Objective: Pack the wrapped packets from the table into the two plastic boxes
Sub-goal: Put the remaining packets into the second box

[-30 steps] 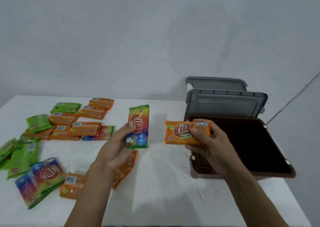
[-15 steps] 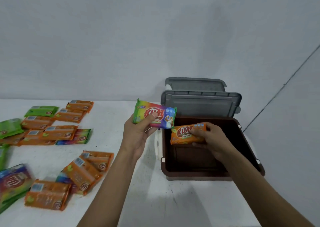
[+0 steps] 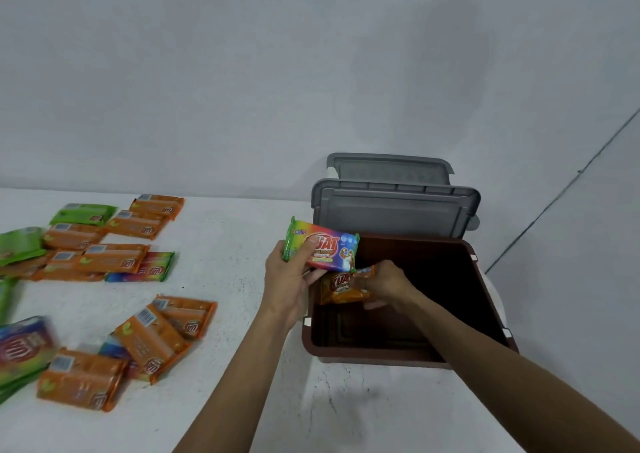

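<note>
Inside the brown box [image 3: 374, 355] at the tabletop's [image 3: 235, 314] right edge, the right hand [image 3: 388, 283] pinches 1 orange packet [image 3: 341, 288], ready for release; the left hand [image 3: 291, 279] grips a rainbow packet [image 3: 325, 246] over the rim, next in.

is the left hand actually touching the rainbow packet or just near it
Touching. The head view shows the left hand gripping the rainbow packet, with the thumb pressed across its front and the fingers curled behind it.
</note>
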Demonstrator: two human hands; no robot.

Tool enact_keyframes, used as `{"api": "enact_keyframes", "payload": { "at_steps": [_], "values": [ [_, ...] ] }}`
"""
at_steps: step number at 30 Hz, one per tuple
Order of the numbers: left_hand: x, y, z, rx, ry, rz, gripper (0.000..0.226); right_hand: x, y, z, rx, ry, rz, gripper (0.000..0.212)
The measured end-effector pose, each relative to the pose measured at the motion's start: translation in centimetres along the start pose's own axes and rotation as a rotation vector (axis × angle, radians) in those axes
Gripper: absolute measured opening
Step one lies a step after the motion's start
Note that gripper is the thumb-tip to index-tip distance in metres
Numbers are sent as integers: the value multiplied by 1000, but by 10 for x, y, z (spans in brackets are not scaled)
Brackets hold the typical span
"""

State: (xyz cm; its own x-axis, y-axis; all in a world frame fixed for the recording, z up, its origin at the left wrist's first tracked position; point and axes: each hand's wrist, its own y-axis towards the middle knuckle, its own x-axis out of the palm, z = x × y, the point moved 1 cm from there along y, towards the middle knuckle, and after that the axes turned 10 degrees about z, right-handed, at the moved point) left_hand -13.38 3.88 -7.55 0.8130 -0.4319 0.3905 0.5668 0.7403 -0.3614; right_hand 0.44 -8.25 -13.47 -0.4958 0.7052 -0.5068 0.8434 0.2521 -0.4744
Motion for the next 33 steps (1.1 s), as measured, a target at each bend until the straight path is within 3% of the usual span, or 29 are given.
{"api": "enact_keyframes", "payload": {
  "at_steps": [5,14,17,19,21,27,33],
  "values": [
    [0,0,-2,6,25,18,37,-7,-5,-5,-99,-328,59,54],
    [1,-4,-1,26,56,15,24,-24,-19,-13,-270,-552,184,39],
    [2,-4,0,32,40,18,22,-35,-28,-19,-344,-220,174,45],
    [3,-3,0,46,64,-7,21,-37,-42,-26,-270,196,-41,46],
    [4,-4,1,71,123,-44,27,-33,-55,-30,-203,433,-225,44],
    [9,-11,5,213,361,-130,23,-23,-68,-32,-179,633,-235,39],
    [-5,4,10,644,901,10,29,-62,-61,-20,-195,553,-93,35]
  ]
}}
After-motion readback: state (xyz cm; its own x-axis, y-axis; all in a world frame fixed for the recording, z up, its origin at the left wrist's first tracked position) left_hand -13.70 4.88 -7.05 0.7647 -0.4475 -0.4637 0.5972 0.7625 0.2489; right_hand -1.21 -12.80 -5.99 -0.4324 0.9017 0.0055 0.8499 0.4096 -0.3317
